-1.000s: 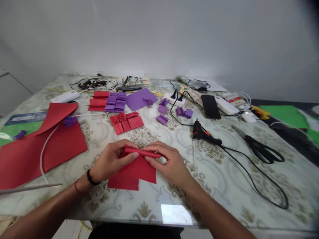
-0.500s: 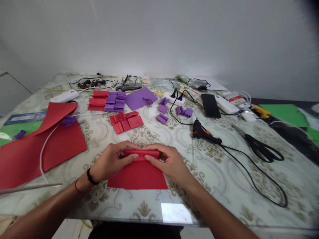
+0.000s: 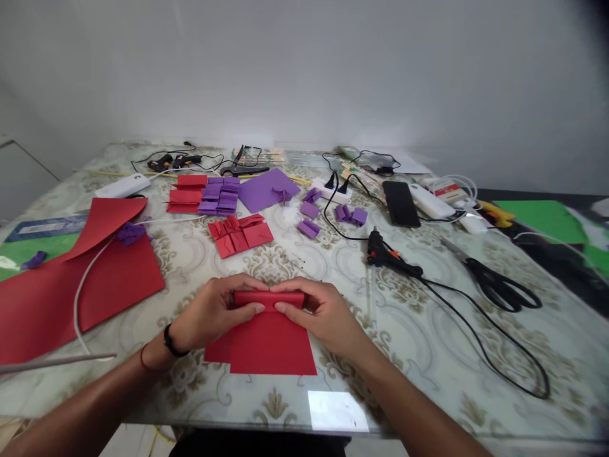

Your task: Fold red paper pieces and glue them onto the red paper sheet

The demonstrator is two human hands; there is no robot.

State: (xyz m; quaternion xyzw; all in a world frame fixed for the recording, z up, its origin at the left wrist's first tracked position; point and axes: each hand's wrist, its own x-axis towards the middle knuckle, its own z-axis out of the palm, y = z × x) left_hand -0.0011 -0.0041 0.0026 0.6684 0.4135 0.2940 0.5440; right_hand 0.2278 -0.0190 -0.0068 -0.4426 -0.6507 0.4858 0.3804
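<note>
Together, the left hand (image 3: 209, 317) and right hand (image 3: 328, 314), thumbs nearly meeting fingers, pinch the folded far end of one red sheet (image 3: 280, 346), which spreads between them toward the worktop's (image 3: 419, 355) front edge. Another red piece (image 3: 217, 353) shows beneath; one glue gun (image 3: 396, 261) and one pair of scissors (image 3: 477, 270) lie toward the right edge.

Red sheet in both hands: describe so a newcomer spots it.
On the patterned tabletop, go to the near side's middle, where the left hand and right hand come together. Both pinch the red sheet. Unlike the large red paper further left, it is held, its far edge folded into a band, and it overlaps a red piece at lower left.
</note>
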